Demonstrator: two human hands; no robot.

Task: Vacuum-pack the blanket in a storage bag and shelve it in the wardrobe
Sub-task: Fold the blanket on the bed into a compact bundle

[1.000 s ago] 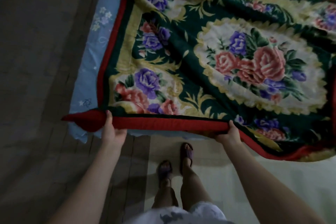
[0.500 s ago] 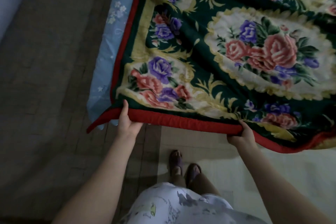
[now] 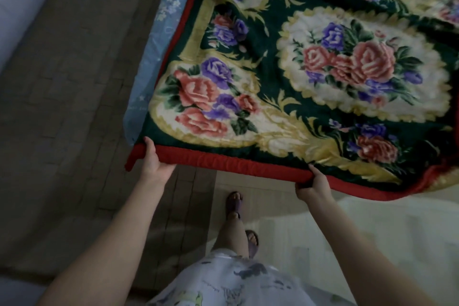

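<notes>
Both hands have carried the red hem forward over the bed [image 3: 149, 62]: left hand [image 3: 155, 160] and right hand [image 3: 314, 185] clamped on the blanket [image 3: 285, 77], plush, floppy, probably heavy, so grip the binding, sag between grips.

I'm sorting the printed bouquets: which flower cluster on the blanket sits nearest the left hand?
The corner cluster of pink and purple roses, just above the left hand; the big central bouquet lies farther right.

Blanket [image 3: 310, 77]: ran off the top and right edges.
Left hand [image 3: 155, 160]: fingers were hidden under the red hem.
Right hand [image 3: 313, 185]: fingers were tucked beneath the hem too.
Bed [image 3: 149, 57]: mostly covered by the blanket.
</notes>
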